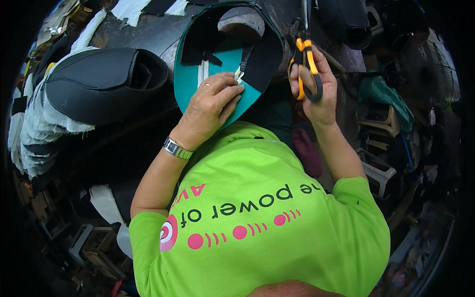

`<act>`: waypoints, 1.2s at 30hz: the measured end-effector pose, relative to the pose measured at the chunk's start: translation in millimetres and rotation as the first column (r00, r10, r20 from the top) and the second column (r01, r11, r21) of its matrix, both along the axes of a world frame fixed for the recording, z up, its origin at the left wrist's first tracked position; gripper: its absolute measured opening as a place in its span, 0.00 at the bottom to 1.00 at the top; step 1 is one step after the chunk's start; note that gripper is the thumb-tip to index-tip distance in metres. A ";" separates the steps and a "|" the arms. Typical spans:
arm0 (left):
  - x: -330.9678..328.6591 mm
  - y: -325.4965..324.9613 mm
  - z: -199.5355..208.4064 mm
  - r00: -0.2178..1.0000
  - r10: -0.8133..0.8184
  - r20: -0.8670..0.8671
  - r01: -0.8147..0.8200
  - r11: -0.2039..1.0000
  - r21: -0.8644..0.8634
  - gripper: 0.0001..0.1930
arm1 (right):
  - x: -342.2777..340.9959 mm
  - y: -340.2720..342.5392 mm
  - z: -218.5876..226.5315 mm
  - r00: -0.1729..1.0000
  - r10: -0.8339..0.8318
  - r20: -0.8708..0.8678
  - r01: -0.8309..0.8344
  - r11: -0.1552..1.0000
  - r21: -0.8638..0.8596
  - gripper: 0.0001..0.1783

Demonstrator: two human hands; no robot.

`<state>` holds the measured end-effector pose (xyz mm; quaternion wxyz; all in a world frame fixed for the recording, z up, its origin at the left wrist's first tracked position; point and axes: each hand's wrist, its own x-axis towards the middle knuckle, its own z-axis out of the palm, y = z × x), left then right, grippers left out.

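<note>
My left hand (210,101) lies over the near side of a curved teal and black fabric piece (185,81), its fingers bent and pressed together on it. A small pale strip end (239,75) pokes out by the fingertips. Left of that runs a white strip (203,72) along the teal lining, near a short black strap (212,58). Raised to the right of the piece, my right hand (321,94) grips scissors (309,64) with orange and black handles. Some fingers pass through the loops. The metal blades point away from me, clear of the fabric.
On the left, a black padded shell-shaped piece (99,89) rests on a stack of whitish cloth pieces (64,123). Another black shell (346,22) sits at the far right of the dark worktable (153,32). A green bag (388,96) and stools (378,121) stand at right.
</note>
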<state>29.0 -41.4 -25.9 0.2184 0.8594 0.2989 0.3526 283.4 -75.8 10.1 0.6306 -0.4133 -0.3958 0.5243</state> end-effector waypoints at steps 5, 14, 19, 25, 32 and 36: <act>-4.3 8.1 10.7 0.998 0.047 -0.053 -0.053 0.991 -0.122 0.19 | 6.2 -30.5 4.9 0.948 0.252 0.192 -0.189 0.937 -0.294 0.36; -12.2 45.1 21.7 0.776 0.405 -0.484 -0.297 0.911 0.286 0.21 | 9.4 -39.1 -5.6 0.949 0.271 0.160 -0.193 0.903 -0.383 0.32; -18.8 54.0 20.9 0.813 0.347 -0.467 -0.289 0.938 0.193 0.11 | 10.2 -40.4 -5.1 0.947 0.286 0.145 -0.207 0.892 -0.402 0.32; -30.8 32.8 59.6 0.931 -0.345 0.122 0.366 0.881 -0.300 0.05 | 9.9 -42.5 -6.8 0.951 0.282 0.130 -0.206 0.886 -0.417 0.32; -0.2 15.4 43.2 0.996 -0.037 -0.078 0.029 0.995 -0.099 0.07 | 10.7 -41.5 -6.6 0.960 0.279 0.020 -0.244 0.872 -0.424 0.32; 16.3 26.0 14.3 0.996 0.019 -0.085 -0.013 0.997 0.072 0.09 | 16.5 -42.1 -7.7 0.961 0.273 -0.040 -0.261 0.850 -0.457 0.33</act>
